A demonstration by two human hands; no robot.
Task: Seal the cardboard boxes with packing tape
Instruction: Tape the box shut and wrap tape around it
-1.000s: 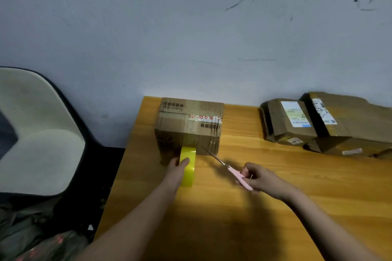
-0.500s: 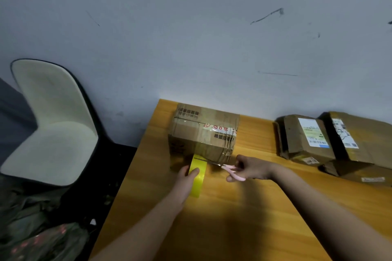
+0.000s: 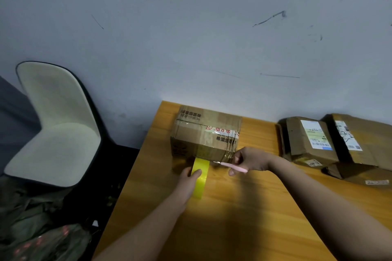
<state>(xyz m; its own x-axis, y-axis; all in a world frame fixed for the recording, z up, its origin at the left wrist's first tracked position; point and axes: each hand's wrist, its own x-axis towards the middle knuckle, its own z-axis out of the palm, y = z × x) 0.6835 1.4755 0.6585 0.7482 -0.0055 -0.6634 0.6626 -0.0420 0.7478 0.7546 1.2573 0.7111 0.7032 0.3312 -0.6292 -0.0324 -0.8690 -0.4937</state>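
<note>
A closed cardboard box [image 3: 203, 133] wrapped in clear tape stands at the far left of the wooden table [image 3: 244, 218]. My left hand [image 3: 188, 178] grips a yellow tape roll [image 3: 199, 178] standing on edge just in front of the box, with tape running up to the box's lower front face. My right hand [image 3: 250, 160] holds pink-handled scissors [image 3: 231, 166] at the box's lower right corner. The blades point left and touch the tape strip's right edge between roll and box.
Two more cardboard parcels [image 3: 307, 140] [image 3: 360, 142] with white labels lie at the table's back right, against the grey wall. A cream chair [image 3: 57, 127] stands left of the table, with dark bags [image 3: 42, 229] on the floor below it.
My right hand moved the scissors left and toward the box, from the open table to the tape strip. My left hand stayed on the roll. The view tilted and shifted.
</note>
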